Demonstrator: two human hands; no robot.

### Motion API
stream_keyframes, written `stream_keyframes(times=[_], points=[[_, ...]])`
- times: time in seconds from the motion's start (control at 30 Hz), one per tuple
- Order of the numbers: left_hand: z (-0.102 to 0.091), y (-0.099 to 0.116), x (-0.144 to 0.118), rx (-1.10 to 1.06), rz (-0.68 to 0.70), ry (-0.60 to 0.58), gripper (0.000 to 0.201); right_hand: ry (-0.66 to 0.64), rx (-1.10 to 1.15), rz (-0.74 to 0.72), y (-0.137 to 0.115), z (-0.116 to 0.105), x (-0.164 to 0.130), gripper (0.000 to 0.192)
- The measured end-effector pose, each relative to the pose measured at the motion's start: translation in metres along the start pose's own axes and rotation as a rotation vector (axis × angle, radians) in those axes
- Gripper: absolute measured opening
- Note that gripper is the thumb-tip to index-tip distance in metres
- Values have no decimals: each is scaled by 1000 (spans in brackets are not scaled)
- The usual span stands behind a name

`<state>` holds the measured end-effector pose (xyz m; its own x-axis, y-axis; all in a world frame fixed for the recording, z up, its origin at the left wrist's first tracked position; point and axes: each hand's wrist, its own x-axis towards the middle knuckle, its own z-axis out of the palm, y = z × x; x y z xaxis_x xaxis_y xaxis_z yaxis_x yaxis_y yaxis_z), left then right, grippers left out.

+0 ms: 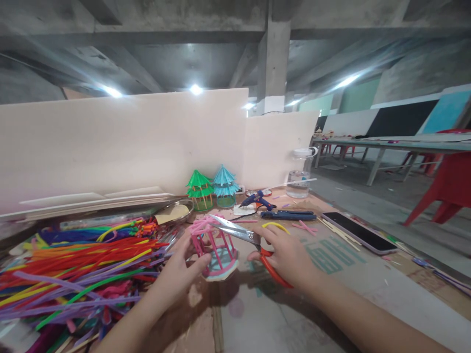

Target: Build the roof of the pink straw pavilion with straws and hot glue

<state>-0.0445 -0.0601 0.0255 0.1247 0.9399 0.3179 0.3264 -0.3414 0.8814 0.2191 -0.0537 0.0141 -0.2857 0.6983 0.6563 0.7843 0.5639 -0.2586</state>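
left hand (186,262): fingers closed around the left side of a pink frame (217,252), thumb in front. frame is center of the frame, just below mid-height: pink posts, pale blue base, tilted a bit.

right hand (285,247): fingers in/around the orange handles of scissors (237,230), blades pointing left over the top of the pink frame. can't tell if they touch it.

next out: yellow strip (276,226) just behind right hand. behind the pink frame, two small tiered-roof models, green one (199,190) and light blue one (224,186), side by side. right of those, dark blue glue gun (257,200), then a dark blue hand tool (289,214).

left side of frame: big pile of multicolored fuzzy stems (84,260), with a round metal dish (187,207) near its upper right.

right side: thin sticks (340,234) beside a phone (358,233), lying face up. water bottle (299,181) at back right of the counter (253,318), by a pale panel (128,142). red chair (441,184) at far right.
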Motion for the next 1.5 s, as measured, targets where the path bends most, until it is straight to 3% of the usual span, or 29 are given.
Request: stream_keyframes(times=[0.43, 0.67, 1.0, 1.3, 1.5], points=[[2, 6, 1, -67, -15, -12, 54, -35, -3, 1, -1, -4, 1, 26], [-2, -3, 6, -33, -13, 45, 57, -10, -22, 85, 6, -3, 4, 34], [-7, 3, 9, 0, -71, 130, 63, -70, -11, 240, 20, -5, 10, 37], [-5, -4, 7, -16, -26, 95, 56, -20, -6, 215, 21, -6, 9, 34], [-5, -12, 6, -11, -79, 111, 67, 5, -34, 202, 22, -13, 13, 29]])
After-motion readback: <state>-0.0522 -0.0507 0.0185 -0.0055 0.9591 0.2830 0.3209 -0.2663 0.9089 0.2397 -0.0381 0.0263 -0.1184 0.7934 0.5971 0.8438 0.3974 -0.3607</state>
